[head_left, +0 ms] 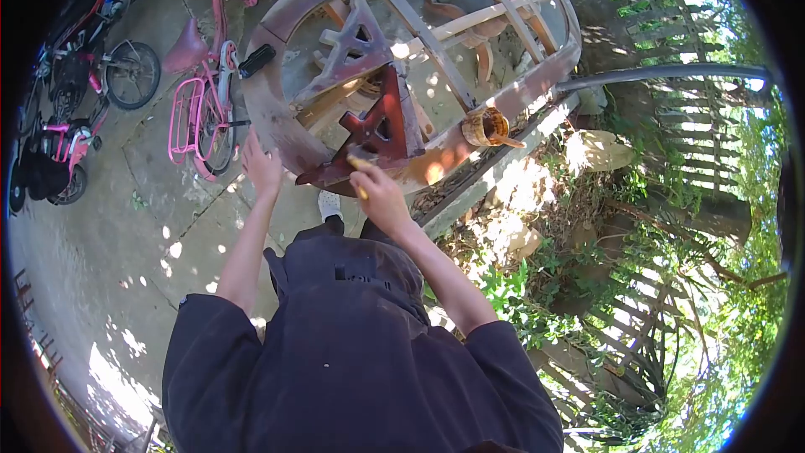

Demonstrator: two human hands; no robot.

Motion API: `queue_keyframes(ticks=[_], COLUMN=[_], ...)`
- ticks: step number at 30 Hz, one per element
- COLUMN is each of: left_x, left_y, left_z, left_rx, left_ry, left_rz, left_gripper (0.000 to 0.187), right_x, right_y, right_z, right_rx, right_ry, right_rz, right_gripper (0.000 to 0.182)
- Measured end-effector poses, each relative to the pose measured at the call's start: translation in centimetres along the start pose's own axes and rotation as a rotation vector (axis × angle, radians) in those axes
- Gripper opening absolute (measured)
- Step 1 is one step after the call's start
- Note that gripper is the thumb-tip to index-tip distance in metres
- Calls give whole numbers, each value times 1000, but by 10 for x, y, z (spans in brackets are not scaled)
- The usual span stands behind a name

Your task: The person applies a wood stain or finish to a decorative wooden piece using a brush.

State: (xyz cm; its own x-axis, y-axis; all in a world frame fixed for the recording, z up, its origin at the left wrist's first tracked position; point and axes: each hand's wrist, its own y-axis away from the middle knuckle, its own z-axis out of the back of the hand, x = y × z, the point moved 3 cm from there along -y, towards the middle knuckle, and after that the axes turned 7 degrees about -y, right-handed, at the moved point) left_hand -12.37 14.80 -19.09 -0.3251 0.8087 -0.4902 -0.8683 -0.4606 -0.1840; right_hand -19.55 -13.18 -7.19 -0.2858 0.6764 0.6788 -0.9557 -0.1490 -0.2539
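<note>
Before me stands a large oval wooden frame (277, 130) with slats and cut-out triangular panels. The nearest panel (386, 117) has a wet-looking dark red coat, unlike the paler one (356, 38) beyond it. My right hand (381, 200) grips a paintbrush (360, 161) by its yellowish handle, the bristles at the lower edge of the red panel. My left hand (264, 169) is open, fingers stretched out beside the frame's near left rim. A stained pot (485, 127) of brown liquid sits on the right part of the rim, with a stick-like piece at its lip.
A pink bicycle (201, 109) stands close on the left, with a smaller pink bike (71, 147) and other bikes beyond. A black block-like object (257, 60) lies on the rim. To the right are a curved grey pipe (662, 73), a stone (597, 151), plants and wooden fencing.
</note>
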Motion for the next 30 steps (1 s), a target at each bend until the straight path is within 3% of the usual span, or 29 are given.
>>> queue_keyframes(ticks=[3,4,5,6,8,10,11,13,17,22,24,26,28,30], left_x=[35,51,64,57,29,29,28,32,44,44,53,53,49,43], left_y=[18,23,33,38,52,63,67,71,71,70,72,75,75,73], left_z=[6,-5,-17,-9,8,1,-3,-9,-22,-22,-30,-33,-28,-18], left_rx=[-144,136,413,410,763,733,706,694,722,802,810,822,830,833], left_ry=[-111,86,288,290,485,486,486,508,548,604,604,636,656,673], left_rz=[-42,53,149,159,288,209,126,144,188,274,258,271,300,330], left_gripper=[40,39,39,39,41,40,39,37,35,38,40,40,40,39], right_x=[11,3,-8,-16,-28,-22,-10,5,-8,15,17,-5,-27,-35], right_y=[-11,-21,-34,-40,-41,-39,-27,-9,-22,-16,-21,-40,-57,-56], right_z=[6,8,12,16,12,11,7,1,8,-12,-2,16,33,23], right_rx=[204,213,90,-33,7,38,161,331,233,255,283,213,20,60], right_ry=[-257,-256,-172,-89,-76,-61,-90,-31,28,79,-92,-136,-81,-6], right_rz=[132,133,83,34,14,-6,82,272,183,253,287,46,47,90], right_gripper=[16,16,15,13,13,14,17,27,23,26,20,10,11,9])
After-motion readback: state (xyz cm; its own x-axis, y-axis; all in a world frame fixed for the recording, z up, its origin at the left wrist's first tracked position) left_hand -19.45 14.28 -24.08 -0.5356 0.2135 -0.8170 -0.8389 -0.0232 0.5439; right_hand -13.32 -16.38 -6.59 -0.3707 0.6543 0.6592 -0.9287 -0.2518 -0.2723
